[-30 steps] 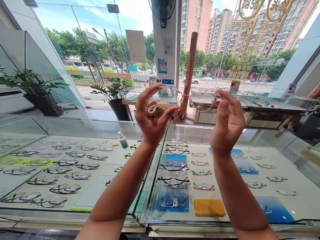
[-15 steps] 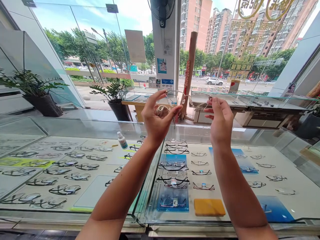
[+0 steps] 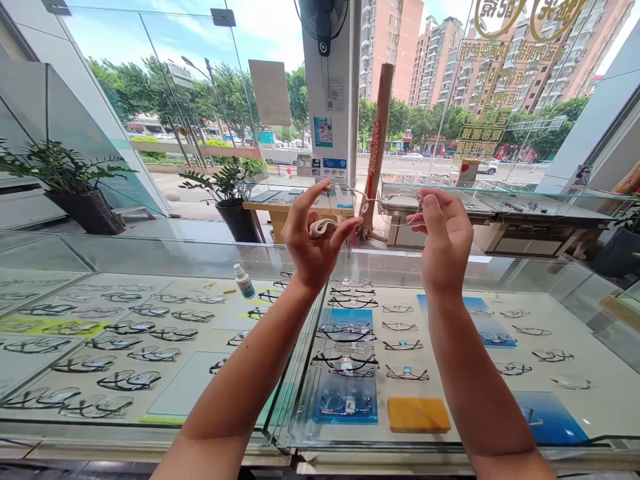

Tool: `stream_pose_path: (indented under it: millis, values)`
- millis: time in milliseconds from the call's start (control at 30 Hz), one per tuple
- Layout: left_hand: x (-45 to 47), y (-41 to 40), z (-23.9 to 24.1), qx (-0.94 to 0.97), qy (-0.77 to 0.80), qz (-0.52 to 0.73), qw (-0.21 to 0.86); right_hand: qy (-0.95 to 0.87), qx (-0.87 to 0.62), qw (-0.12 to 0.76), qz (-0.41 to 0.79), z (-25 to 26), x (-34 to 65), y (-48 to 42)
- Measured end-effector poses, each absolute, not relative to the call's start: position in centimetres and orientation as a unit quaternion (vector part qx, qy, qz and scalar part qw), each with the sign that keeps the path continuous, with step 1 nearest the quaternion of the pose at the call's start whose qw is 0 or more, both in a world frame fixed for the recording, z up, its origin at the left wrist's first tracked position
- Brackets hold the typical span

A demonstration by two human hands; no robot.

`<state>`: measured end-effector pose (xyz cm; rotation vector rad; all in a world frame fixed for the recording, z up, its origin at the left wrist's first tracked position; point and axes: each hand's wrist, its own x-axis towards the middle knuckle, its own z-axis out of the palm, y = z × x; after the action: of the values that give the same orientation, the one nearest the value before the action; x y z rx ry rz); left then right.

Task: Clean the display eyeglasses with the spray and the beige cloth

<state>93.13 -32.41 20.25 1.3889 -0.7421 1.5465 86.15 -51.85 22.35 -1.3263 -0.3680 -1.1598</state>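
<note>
A pair of thin-rimmed eyeglasses (image 3: pixel 369 199) is held up level above the glass display counter, seen against the window. My left hand (image 3: pixel 311 243) grips its left end between finger and thumb, the thumb near the lower rim by the bridge. A pale rolled-up cloth (image 3: pixel 323 229) is tucked in the same palm. My right hand (image 3: pixel 445 233) pinches the right end, thumb toward me; its other fingers are partly curled. The temples are hard to make out.
Below my arms is the glass display counter (image 3: pixel 395 257) with several rows of eyeglass frames (image 3: pixel 133 380). A small white bottle (image 3: pixel 244 283) stands left of my left forearm. A yellow case (image 3: pixel 419 415) lies near the front edge. Potted plants (image 3: pixel 233 197) and another showcase stand beyond.
The eyeglasses have tilted slightly, and their rims show at a different angle. My right hand has turned a little and shifted slightly right. Both hands keep their grip.
</note>
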Motion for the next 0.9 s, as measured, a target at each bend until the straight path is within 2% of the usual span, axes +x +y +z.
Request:
stream_pose_path:
  millis: [333, 533, 700, 900]
  values:
    - [92.3, -32.5, 20.3, 0.596, -0.291, 0.64, 0.387, -0.248, -0.614, 0.583, -0.471, 22.4, 85.3, -52.0]
    - [92.5, -32.5, 20.1, 0.603, -0.307, 0.626, 0.388, -0.244, -0.614, 0.594, -0.458, 22.7, 84.5, -51.7]
    - [92.2, -32.6, 20.3, 0.611, -0.323, 0.599, 0.405, -0.23, -0.646, 0.569, -0.453, 22.5, 84.9, -51.9]
    - [92.1, -31.9, 20.9, 0.67, -0.324, 0.567, 0.353, -0.227, -0.668, 0.539, -0.461, 23.2, 84.8, -53.9]
